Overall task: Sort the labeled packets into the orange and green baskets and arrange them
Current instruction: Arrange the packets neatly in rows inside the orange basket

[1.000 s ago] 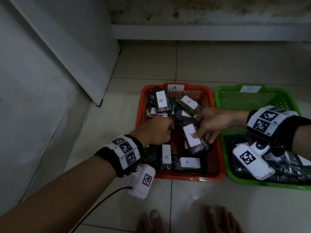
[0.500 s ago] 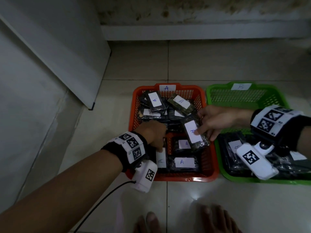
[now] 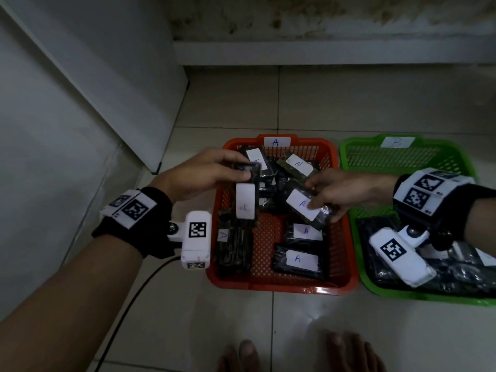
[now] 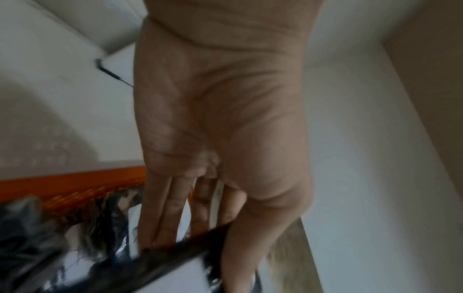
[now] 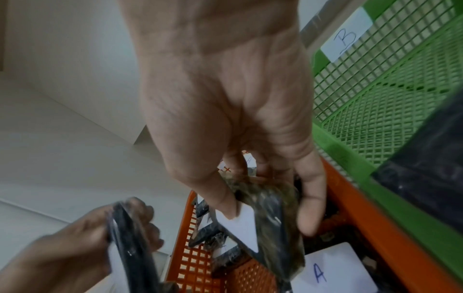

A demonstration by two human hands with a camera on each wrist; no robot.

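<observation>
Tiled floor (image 3: 349, 103): orange basket (image 3: 281, 287) beside green basket (image 3: 354, 264). Your left hand (image 3: 204, 173) grips one dark packet (image 3: 247, 194) above orange; your right hand (image 3: 349, 189) pinches an A packet (image 3: 308, 208) there.

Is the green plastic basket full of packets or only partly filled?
Partly filled: the green plastic basket holds dark packets in its near half; its far half shows bare mesh.

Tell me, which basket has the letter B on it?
The green basket on the right. Its white tag at the far rim reads B, while the orange basket beside it carries a tag with an A.
</observation>
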